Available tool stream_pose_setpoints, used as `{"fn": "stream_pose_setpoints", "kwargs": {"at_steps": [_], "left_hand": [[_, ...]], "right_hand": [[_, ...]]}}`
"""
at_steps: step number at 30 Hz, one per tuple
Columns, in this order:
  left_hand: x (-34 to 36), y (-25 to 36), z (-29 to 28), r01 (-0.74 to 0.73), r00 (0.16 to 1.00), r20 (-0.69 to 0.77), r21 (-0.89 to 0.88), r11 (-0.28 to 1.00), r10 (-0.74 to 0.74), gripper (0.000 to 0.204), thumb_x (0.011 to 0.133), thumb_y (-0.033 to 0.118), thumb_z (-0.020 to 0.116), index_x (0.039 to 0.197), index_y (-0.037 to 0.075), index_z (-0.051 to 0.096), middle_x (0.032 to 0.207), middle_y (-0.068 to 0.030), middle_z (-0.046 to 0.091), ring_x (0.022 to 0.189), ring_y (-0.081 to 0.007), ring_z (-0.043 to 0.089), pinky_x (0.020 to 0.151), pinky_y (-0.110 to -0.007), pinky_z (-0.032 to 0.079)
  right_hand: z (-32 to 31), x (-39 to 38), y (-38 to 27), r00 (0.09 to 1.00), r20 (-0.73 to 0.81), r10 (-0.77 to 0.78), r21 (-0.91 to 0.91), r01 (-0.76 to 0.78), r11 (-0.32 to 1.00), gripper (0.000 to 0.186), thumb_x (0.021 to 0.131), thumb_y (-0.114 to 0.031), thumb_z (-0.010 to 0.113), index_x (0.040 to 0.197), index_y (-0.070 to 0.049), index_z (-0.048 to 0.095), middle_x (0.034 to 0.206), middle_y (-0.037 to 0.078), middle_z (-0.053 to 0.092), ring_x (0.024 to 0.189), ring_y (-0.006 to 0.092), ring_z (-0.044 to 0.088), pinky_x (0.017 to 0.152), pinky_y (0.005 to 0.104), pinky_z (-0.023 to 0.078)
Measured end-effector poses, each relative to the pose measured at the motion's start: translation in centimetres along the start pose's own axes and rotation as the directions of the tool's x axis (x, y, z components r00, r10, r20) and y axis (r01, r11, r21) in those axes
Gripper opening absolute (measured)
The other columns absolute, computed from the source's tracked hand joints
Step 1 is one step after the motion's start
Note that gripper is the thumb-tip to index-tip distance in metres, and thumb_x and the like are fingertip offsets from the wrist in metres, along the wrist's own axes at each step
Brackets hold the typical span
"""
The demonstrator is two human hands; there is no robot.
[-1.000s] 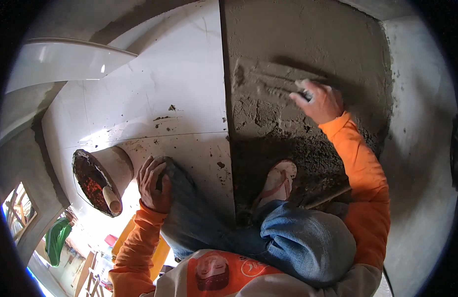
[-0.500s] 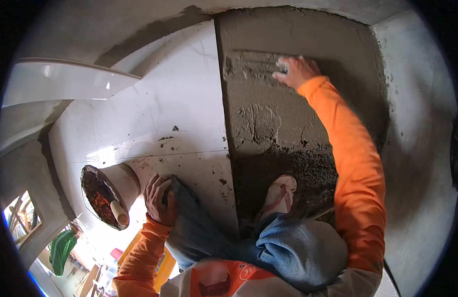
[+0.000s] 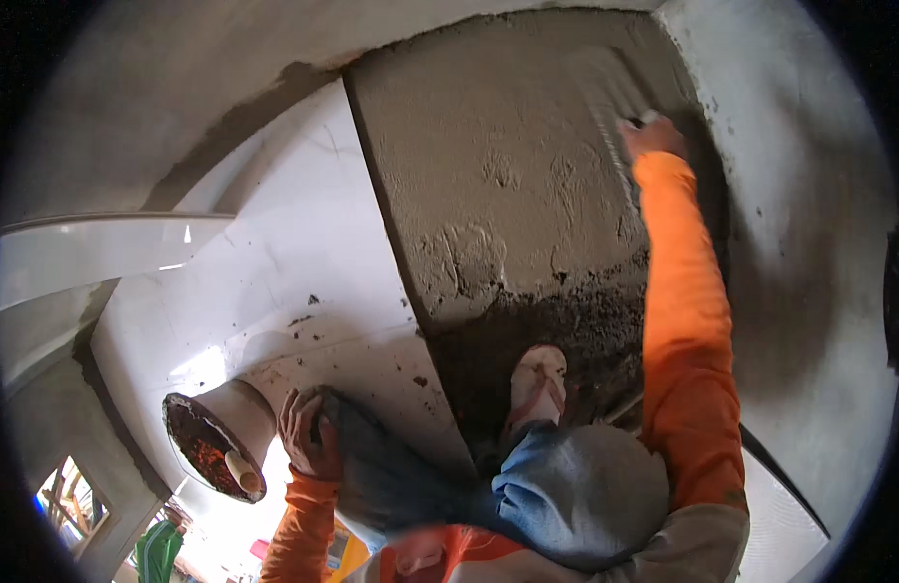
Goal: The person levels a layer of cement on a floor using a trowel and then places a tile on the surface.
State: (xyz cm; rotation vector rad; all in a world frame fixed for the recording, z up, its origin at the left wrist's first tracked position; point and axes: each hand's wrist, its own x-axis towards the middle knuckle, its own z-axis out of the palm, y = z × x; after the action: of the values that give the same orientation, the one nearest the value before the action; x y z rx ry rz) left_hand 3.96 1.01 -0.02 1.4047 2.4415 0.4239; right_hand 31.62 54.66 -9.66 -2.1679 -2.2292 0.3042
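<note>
My right hand (image 3: 655, 136) grips a mortar-smeared flat trowel (image 3: 610, 97), blurred by motion, on the wet grey mortar (image 3: 449, 136) near the right wall. Most of its handle is hidden by my fingers. Behind the trowel the mortar looks fairly smooth; closer to me it has rough patches and ends in dark, crumbly material (image 3: 585, 316). My left hand (image 3: 308, 434) lies over my left knee with its fingers apart, holding nothing. Beside it a dirty bucket (image 3: 240, 413) lies tipped, with a pale round handle (image 3: 242, 472) sticking out of its mouth.
Large white tiles (image 3: 304, 214) border the mortar on the left, with small mortar crumbs scattered over them. A plain grey wall (image 3: 799, 194) rises on the right. My sandalled foot (image 3: 539, 379) stands on the dark patch. A white panel (image 3: 100, 248) juts in at left.
My right hand has swept the trowel rightward over the mortar, turning it from crosswise to nearly lengthwise. The view has shifted and tilted. My left hand stays on the knee.
</note>
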Motion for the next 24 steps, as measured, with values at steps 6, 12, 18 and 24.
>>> {"fn": "stream_pose_setpoints", "kwargs": {"at_steps": [6,12,18,24], "left_hand": [[-0.4,-0.6,0.1,0.010,1.000,0.013,0.096,0.995,-0.011,0.029,0.087,0.022,0.051,0.108,0.004,0.059,0.117,-0.0144,0.061,0.118,-0.0385,0.049,0.102,-0.048,0.034],[0.0,-0.7,0.7,-0.036,0.999,-0.003,0.034,0.999,0.036,0.029,0.085,0.019,0.051,0.107,0.004,0.061,0.118,-0.0135,0.060,0.119,-0.0370,0.048,0.102,-0.046,0.033],[-0.9,0.4,0.3,-0.082,0.996,0.013,-0.081,0.993,0.083,0.029,0.083,0.016,0.050,0.107,0.003,0.060,0.118,-0.0151,0.060,0.117,-0.0375,0.049,0.102,-0.048,0.034],[-1.9,0.6,0.3,-0.192,0.980,0.055,-0.021,0.981,0.193,0.034,0.084,0.016,0.050,0.114,0.003,0.058,0.125,-0.0180,0.055,0.122,-0.0388,0.045,0.104,-0.048,0.032]], "right_hand": [[-1.3,-16.9,-2.3,0.880,0.428,-0.207,0.673,-0.158,0.722,0.042,0.083,-0.026,0.064,0.119,-0.006,0.056,0.086,0.014,0.069,0.071,0.0240,0.066,0.070,0.0362,0.053],[7.0,-28.3,-10.4,0.871,-0.132,-0.473,0.802,0.374,0.465,0.037,0.083,-0.025,0.065,0.113,-0.004,0.060,0.096,0.020,0.067,0.090,0.0334,0.066,0.080,0.0388,0.051],[3.2,-25.4,-3.5,0.961,-0.211,-0.178,0.734,0.277,0.621,0.054,0.080,-0.021,0.069,0.127,-0.007,0.048,0.106,0.021,0.063,0.087,0.0304,0.066,0.076,0.0406,0.051],[-3.6,-28.8,13.9,0.995,0.029,0.097,0.379,-0.101,0.920,0.065,0.084,-0.040,0.064,0.134,-0.003,0.043,0.105,0.024,0.063,0.076,0.0291,0.065,0.077,0.0433,0.051]]}}
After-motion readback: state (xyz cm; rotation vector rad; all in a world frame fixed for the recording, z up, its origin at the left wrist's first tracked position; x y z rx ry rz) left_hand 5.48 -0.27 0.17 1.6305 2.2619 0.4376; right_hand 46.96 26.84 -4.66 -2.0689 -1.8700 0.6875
